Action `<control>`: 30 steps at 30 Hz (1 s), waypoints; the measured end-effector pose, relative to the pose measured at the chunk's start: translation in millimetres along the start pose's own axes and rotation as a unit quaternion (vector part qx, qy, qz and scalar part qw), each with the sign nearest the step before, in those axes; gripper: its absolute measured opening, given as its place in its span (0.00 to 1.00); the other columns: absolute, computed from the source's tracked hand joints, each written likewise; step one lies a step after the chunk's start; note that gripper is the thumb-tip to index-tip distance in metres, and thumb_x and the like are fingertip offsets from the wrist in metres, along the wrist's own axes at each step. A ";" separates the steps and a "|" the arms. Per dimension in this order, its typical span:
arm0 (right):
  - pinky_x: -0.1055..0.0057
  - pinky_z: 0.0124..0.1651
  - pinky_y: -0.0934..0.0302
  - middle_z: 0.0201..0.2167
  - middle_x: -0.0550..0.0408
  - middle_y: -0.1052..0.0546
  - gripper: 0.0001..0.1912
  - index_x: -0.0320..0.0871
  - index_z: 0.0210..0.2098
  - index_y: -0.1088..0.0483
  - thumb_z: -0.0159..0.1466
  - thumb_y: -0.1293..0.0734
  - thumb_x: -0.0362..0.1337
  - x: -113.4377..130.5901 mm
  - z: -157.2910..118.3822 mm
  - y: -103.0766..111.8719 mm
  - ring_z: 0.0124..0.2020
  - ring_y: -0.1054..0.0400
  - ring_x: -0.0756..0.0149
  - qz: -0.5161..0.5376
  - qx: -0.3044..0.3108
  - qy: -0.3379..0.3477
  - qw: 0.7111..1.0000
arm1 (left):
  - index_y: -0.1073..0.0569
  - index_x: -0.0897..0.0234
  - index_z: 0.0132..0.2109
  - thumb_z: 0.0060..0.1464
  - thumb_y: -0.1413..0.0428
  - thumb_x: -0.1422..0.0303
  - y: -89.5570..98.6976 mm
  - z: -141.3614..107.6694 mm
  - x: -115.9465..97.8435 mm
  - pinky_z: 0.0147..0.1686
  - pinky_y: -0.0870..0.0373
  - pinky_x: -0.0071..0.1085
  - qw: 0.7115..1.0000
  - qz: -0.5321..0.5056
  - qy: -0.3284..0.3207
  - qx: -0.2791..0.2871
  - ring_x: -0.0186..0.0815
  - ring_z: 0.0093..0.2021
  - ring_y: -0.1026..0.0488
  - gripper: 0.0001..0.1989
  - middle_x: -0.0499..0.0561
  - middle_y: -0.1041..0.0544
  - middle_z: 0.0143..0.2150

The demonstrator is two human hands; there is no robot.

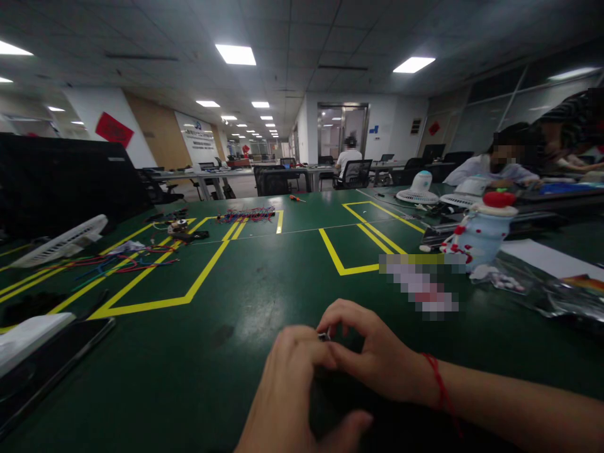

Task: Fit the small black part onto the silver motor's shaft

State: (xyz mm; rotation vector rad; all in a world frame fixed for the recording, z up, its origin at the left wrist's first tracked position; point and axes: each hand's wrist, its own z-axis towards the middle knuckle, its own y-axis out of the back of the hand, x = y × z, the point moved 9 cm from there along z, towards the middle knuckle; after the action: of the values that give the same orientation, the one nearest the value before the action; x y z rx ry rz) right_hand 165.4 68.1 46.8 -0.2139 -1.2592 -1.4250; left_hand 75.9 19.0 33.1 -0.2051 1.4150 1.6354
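Note:
Both my hands are close together above the near middle of the green table (212,365). A small shiny metal piece (323,337) shows between their fingertips, mostly covered; its exact kind cannot be made out. My right hand (377,355), with a red string bracelet (438,377) at the wrist, pinches at the piece with bent index finger and thumb. Coming up from the bottom edge, my left hand (290,384) has its fingers curled over against the same piece, their tips partly hidden. Its thumb points right, apart from the fingers.
Yellow tape (202,277) marks the table. Wires (136,258) and a wire bundle (248,215) lie left and farther back. A phone (56,358) is at left. A light blue bottle (488,233), plastic bags (557,302) and white fans (419,189) stand right, near a seated person (491,160).

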 end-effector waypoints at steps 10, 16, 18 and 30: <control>0.72 0.40 0.39 0.36 0.57 0.27 0.02 0.43 0.36 0.25 0.62 0.31 0.34 0.4 8.7 7.3 0.38 0.32 0.69 0.033 0.012 -0.024 0.999 | 0.32 0.61 0.43 0.54 0.39 0.71 -6.0 20.5 56.2 0.38 0.35 0.31 0.983 -0.143 0.103 0.050 0.39 0.39 0.32 0.11 0.47 0.28 0.40; 0.69 0.45 0.39 0.38 0.56 0.27 0.05 0.44 0.37 0.25 0.61 0.30 0.36 -25.8 0.9 14.5 0.41 0.33 0.67 -0.030 0.082 -0.038 0.995 | 0.31 0.59 0.44 0.53 0.38 0.73 -3.6 21.5 56.9 0.38 0.35 0.30 0.979 -0.162 0.105 0.067 0.38 0.40 0.30 0.13 0.46 0.27 0.40; 0.66 0.46 0.39 0.40 0.54 0.28 0.05 0.44 0.37 0.24 0.60 0.29 0.36 -33.9 -4.5 9.3 0.43 0.34 0.64 -0.077 0.118 -0.040 0.989 | 0.30 0.59 0.45 0.53 0.38 0.74 -2.1 22.1 56.4 0.40 0.34 0.30 0.978 -0.169 0.102 0.072 0.38 0.41 0.30 0.14 0.45 0.26 0.41; 0.69 0.38 0.38 0.32 0.56 0.26 0.10 0.40 0.39 0.29 0.63 0.34 0.40 -75.4 -5.5 29.2 0.33 0.32 0.68 0.118 -0.014 -0.201 0.972 | 0.28 0.57 0.49 0.55 0.38 0.72 4.8 24.2 56.1 0.47 0.34 0.33 0.983 -0.137 0.081 0.090 0.41 0.47 0.30 0.15 0.46 0.25 0.47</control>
State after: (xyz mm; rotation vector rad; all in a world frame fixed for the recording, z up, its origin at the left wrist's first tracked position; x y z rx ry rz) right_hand 215.6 116.5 5.6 -0.6771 -1.4843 -1.2275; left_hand 51.9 69.3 7.8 -0.4168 1.5720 1.2822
